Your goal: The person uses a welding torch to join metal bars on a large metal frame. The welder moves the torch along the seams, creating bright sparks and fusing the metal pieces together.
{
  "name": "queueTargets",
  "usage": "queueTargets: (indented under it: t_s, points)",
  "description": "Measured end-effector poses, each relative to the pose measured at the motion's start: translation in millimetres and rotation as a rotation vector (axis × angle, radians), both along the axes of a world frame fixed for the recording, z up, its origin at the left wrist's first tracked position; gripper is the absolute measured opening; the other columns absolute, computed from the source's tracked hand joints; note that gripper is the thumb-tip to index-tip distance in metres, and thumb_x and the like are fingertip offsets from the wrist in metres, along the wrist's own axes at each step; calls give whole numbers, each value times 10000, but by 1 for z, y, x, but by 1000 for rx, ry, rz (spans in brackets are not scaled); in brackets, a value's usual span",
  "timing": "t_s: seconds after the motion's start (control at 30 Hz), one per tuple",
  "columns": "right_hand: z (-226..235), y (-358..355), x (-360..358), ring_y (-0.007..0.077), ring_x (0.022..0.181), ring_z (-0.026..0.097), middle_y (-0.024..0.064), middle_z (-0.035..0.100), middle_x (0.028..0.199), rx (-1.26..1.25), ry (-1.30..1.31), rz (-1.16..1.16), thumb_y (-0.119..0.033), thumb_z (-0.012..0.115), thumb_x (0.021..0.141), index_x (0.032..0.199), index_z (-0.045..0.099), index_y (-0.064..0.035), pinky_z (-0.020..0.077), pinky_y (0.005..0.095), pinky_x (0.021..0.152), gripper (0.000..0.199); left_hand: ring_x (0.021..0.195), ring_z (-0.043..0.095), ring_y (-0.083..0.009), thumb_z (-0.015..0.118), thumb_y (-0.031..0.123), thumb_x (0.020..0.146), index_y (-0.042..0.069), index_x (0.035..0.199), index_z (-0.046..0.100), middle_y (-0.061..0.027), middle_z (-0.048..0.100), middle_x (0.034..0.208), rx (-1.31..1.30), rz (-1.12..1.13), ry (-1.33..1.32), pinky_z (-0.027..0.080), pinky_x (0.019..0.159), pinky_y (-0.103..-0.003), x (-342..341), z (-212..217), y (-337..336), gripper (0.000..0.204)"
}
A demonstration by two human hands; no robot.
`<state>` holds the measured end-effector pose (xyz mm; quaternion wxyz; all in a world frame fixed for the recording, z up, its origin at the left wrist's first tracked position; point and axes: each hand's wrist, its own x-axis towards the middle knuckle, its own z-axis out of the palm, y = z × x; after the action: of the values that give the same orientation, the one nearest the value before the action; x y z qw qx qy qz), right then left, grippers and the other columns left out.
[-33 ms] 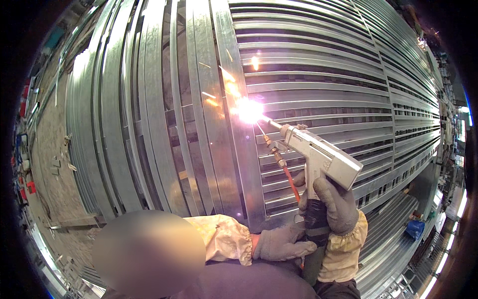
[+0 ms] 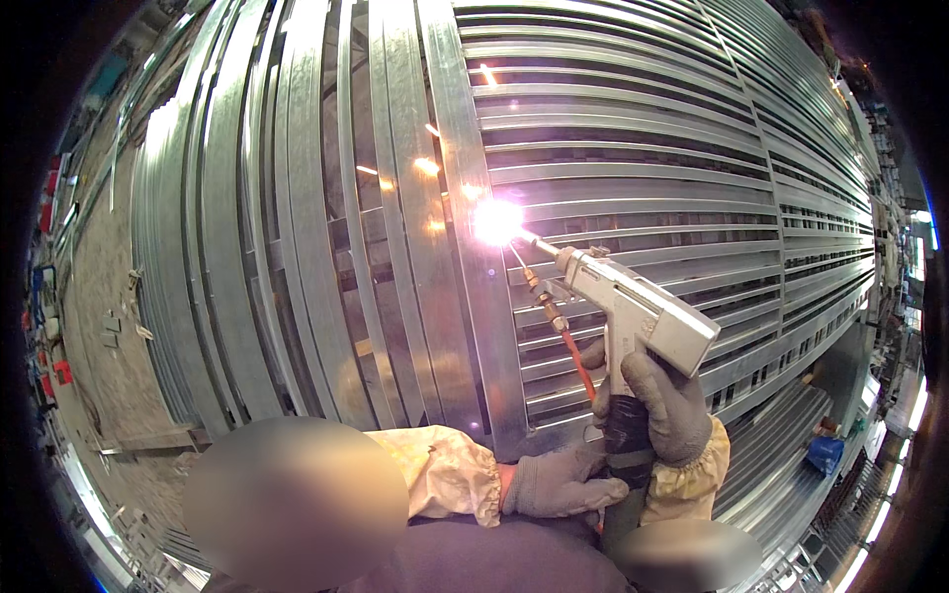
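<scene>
grey knit gloves point(image 2: 664, 407), cream sleeves point(image 2: 447, 472) — elastic-gathered cuffs

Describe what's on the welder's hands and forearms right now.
Both hands wear grey knit-looking gloves: left hand, right hand. Over each forearm sits a loose pale yellow sleeve cover, left sleeve gathered with elastic at the wrist, right sleeve wider at the cuff. No markings show.

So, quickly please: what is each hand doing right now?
Left hand: closed on the lower black handle of the welding gun.
Right hand: closed around the gun's grip.
</scene>
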<state>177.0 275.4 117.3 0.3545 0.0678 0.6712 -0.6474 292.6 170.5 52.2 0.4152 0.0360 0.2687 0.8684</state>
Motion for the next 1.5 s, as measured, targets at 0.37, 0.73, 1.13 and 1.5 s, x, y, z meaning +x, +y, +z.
queueTargets:
  t_s: [0.37, 0.73, 1.13, 1.5]
  points:
    - [-2, 19, 11, 188, 646, 678, 192, 686, 983, -5, -26, -41, -211, 617, 969, 1218, 545, 94, 577, 309, 527, 400, 948, 519, -113, 562, 251, 1012, -4, 1319, 468, -59, 616, 1081, 19, 254, 157, 480, 821, -314, 12, -5, 26, 410]
    - [-2, 21, 18, 167, 705, 669, 183, 683, 1032, -40, -90, -62, -206, 644, 962, 1331, 487, 57, 561, 275, 573, 479, 978, 592, -201, 553, 317, 1005, -32, 1294, 498, -115, 643, 1106, -121, 63, 265, 497, 872, -358, 18, -23, 28, 457]
    - [-5, 21, 17, 156, 697, 667, 187, 675, 1010, -59, -139, -59, -168, 642, 967, 1341, 466, 63, 571, 268, 567, 473, 1026, 594, -185, 536, 297, 1014, 1, 1340, 464, -112, 637, 1107, -81, -140, 62, 499, 883, -342, 14, -18, 18, 446]
    - [-7, 21, 17, 156, 726, 662, 176, 662, 995, -34, -137, -27, -138, 623, 979, 1356, 447, 66, 565, 262, 608, 464, 1093, 546, -182, 565, 263, 1001, -1, 1370, 447, -139, 612, 1228, -81, 61, 191, 469, 955, -369, 14, -10, 13, 468]
